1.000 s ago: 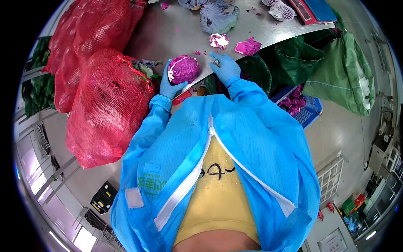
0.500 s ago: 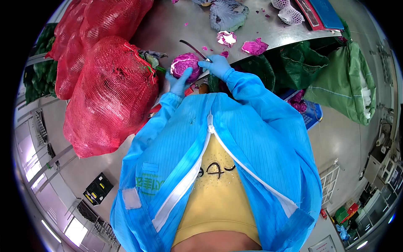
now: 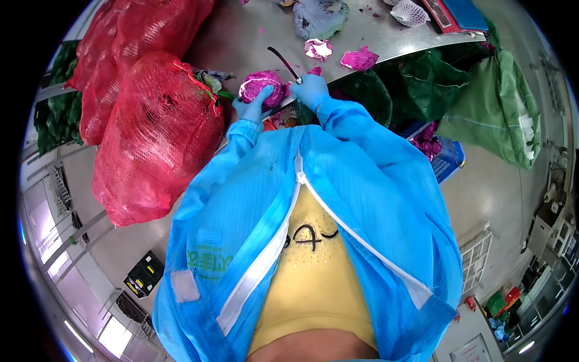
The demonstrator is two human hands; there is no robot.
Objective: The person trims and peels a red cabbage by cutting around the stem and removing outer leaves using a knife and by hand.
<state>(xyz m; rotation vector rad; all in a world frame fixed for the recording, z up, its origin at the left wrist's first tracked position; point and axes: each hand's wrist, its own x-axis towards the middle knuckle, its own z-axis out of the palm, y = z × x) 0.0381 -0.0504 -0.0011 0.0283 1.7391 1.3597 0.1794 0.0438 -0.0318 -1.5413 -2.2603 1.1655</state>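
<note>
A purple cabbage [image 3: 260,82] rests in my left hand [image 3: 253,107] at the near edge of the steel table. The blue-gloved fingers are wrapped round its lower side, and white rib lines show on its leaves. My right hand [image 3: 312,92], also in a blue glove, is closed round a knife [image 3: 281,61] just right of the cabbage. The dark, curved blade points up and left, above the cabbage and apart from it. The knife's handle is hidden in my fist. Loose purple leaf pieces [image 3: 359,58] lie on the table beyond my right hand.
Large red mesh sacks [image 3: 157,139] stand at my left. Green woven bags [image 3: 431,84] hang open below the table edge at right, near a blue crate [image 3: 446,163] with purple leaves. A greyish leaf heap [image 3: 319,19] and white foam nets [image 3: 410,13] lie farther back.
My right hand and the knife have shifted slightly right of the cabbage, and the blade has swung more upright. The cabbage has moved a little left and up in my left hand.
</note>
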